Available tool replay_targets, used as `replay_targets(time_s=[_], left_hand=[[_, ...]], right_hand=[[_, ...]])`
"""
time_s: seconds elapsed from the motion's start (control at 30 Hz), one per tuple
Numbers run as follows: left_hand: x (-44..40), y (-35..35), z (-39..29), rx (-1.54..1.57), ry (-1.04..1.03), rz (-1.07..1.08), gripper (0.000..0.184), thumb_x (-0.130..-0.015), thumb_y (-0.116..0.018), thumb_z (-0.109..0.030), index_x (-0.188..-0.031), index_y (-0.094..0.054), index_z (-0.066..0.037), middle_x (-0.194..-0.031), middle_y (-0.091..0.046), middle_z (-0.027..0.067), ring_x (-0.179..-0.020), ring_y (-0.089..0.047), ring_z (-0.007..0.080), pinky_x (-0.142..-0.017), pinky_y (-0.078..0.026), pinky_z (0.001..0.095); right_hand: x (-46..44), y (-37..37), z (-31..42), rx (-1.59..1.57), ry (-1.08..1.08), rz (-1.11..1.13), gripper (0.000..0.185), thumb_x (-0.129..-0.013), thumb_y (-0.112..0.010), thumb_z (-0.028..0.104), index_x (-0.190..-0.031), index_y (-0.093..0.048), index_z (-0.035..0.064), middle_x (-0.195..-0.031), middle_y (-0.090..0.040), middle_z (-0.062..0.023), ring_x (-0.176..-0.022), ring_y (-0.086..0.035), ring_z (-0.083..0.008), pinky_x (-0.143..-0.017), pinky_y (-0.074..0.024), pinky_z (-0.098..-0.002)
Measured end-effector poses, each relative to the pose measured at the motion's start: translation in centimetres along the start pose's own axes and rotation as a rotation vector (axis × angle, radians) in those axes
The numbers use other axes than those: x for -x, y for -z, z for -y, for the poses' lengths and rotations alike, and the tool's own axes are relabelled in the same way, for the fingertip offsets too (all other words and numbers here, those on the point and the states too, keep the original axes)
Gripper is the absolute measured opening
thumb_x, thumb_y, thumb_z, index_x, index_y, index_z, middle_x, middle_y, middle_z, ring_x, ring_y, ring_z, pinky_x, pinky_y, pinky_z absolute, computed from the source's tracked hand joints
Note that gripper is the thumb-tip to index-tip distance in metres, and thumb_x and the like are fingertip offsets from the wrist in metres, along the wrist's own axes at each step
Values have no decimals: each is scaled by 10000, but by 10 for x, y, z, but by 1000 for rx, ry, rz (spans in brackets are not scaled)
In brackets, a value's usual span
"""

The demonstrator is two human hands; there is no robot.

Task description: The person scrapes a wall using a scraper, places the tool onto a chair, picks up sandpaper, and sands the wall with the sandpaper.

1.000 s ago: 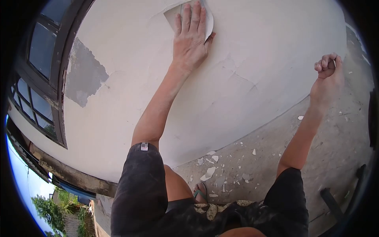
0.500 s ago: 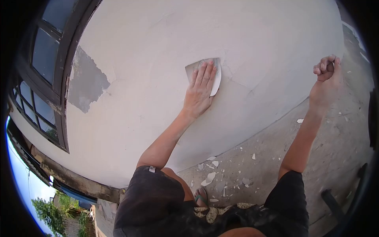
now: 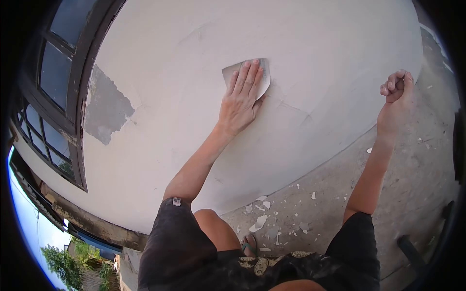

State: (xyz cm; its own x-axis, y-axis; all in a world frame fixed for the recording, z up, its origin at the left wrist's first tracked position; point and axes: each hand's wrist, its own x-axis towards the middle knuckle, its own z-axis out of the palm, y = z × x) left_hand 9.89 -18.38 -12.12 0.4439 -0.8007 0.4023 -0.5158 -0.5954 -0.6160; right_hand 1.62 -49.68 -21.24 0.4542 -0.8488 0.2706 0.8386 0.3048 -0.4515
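Wall, off-white, finely cracked, with a ragged grey patch beside the window. Farthest from the window, my right hand is loosely curled in. Nearer it, my left hand lies straight-fingered, ungripping, over the sheet on the wall: greyish, paler edge curling. My sleeve's label: illegible.

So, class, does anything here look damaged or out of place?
Yes: beside the window frame, a ragged grey patch breaks up the pale wall, as if its coating had peeled. Pale flakes also litter the floor.
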Motion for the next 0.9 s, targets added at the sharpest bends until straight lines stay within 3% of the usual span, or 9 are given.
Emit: replay_targets(time_s=[0.1,0.2,0.3,0.4,0.5,0.6,0.7,0.8,0.9], left_hand=[[-81,8,6,-10,-48,-254,690,-981,-537,-242,-1558,-226,-27,-1646,-191,104,-1517,-175,295,-1229,-193,483],[-57,2,-10,-2,34,-188,701,-980,-535,-271,-1549,-229,-1,-1641,-196,123,-1514,-174,315,-1229,-187,486],[42,-21,-25,-76,54,116,751,-948,-593,-277,-1554,-236,-15,-1645,-188,120,-1515,-182,306,-1230,-191,486],[8,-10,-11,34,-9,28,739,-949,-588,-273,-1562,-240,-50,-1647,-191,101,-1513,-196,290,-1230,-202,481],[-87,0,2,31,-57,-299,700,-968,-542,-275,-1556,-246,-36,-1641,-206,109,-1511,-195,302,-1219,-226,484],[-69,-2,-9,27,42,-293,707,-963,-549,-266,-1548,-247,-8,-1636,-210,132,-1510,-191,321,-1219,-210,497],[37,-18,-16,-25,177,-20,723,-949,-556,-229,-1554,-230,-3,-1641,-198,139,-1509,-193,342,-1221,-183,508],[17,-3,-8,-28,156,-69,749,-936,-577,-222,-1555,-222,4,-1645,-184,143,-1514,-173,339,-1225,-172,504],[-92,11,16,-3,126,-422,774,-925,-594,-225,-1559,-211,-1,-1648,-167,144,-1516,-156,342,-1228,-167,498]], right_hand=[[-8,8,-11,-119,-12,-87,237,-1036,-473,227,-942,-568,31,-768,-509,-27,-693,-473,-117,-614,-406,-268],[-3,1,-10,-157,-26,-43,232,-1038,-470,227,-957,-568,32,-763,-502,-23,-689,-469,-116,-613,-406,-267],[11,-20,6,-41,-45,-36,237,-1043,-462,238,-960,-558,37,-751,-486,-19,-677,-452,-114,-611,-402,-263],[7,-10,6,-14,4,45,242,-1044,-460,231,-954,-563,32,-753,-493,-21,-683,-460,-112,-610,-401,-264],[-3,1,-1,-131,25,-21,248,-1043,-465,216,-940,-580,22,-766,-517,-28,-703,-484,-110,-609,-399,-264],[1,-4,4,-178,29,13,243,-1041,-470,214,-941,-581,23,-762,-516,-29,-705,-485,-110,-612,-398,-266],[13,-19,17,-39,18,1,242,-1042,-462,232,-953,-562,30,-742,-487,-23,-685,-459,-109,-612,-395,-267],[9,-9,12,9,20,26,247,-1043,-451,236,-944,-555,35,-735,-478,-23,-673,-445,-110,-611,-392,-271],[-3,6,0,-94,21,-28,255,-1042,-448,235,-923,-564,42,-739,-491,-26,-672,-447,-108,-609,-390,-272]])
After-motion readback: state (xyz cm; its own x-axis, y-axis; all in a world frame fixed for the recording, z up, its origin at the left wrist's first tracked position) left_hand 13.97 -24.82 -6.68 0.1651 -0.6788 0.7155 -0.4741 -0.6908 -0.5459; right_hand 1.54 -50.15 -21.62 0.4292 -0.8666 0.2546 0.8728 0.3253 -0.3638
